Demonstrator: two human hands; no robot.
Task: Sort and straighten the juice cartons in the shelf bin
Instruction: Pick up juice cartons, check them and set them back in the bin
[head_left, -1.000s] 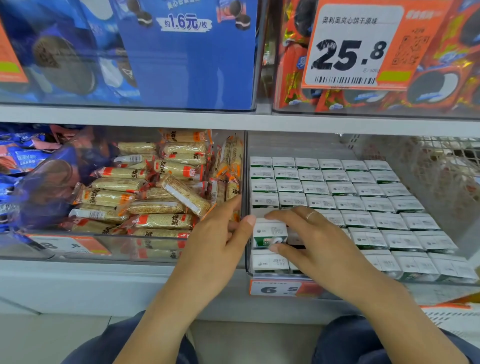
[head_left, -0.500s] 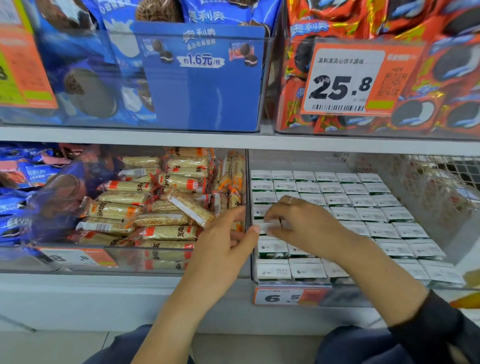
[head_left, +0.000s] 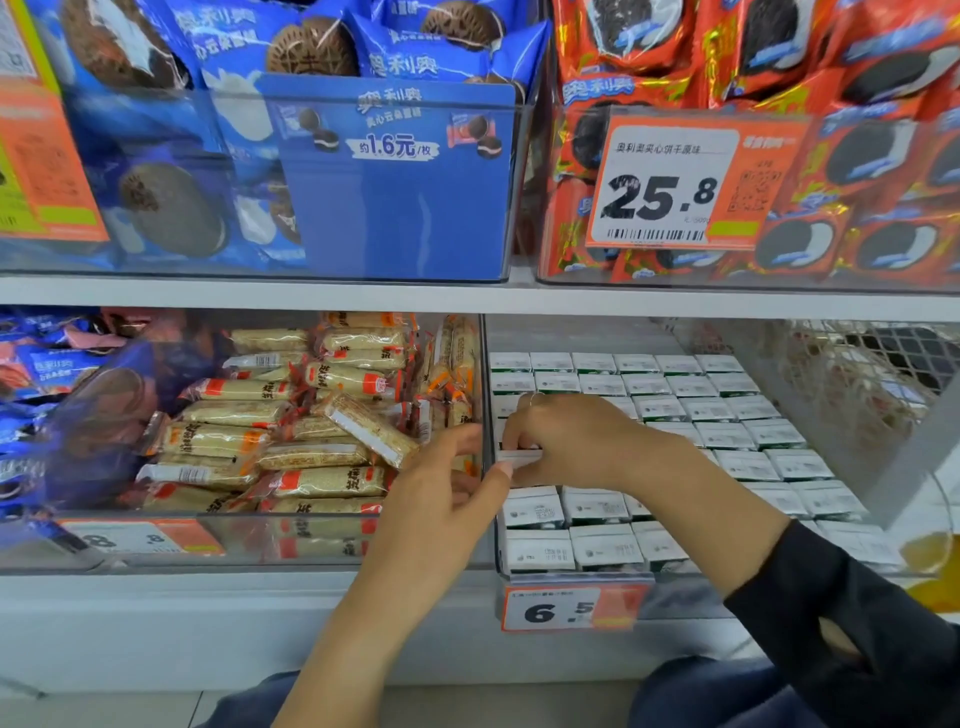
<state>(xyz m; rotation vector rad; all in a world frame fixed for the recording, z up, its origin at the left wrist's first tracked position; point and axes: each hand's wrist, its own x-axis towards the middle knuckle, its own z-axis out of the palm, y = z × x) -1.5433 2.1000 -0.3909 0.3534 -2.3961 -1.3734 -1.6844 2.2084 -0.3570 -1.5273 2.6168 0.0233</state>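
My right hand (head_left: 566, 441) pinches one juice carton (head_left: 519, 457) by its edges; left hand (head_left: 447, 499) rests loose alongside. I judge it light, stiff, easily dented.

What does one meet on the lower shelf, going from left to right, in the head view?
Blue cookie packs → sesame bars → left hand → right hand → juice cartons → wire basket.
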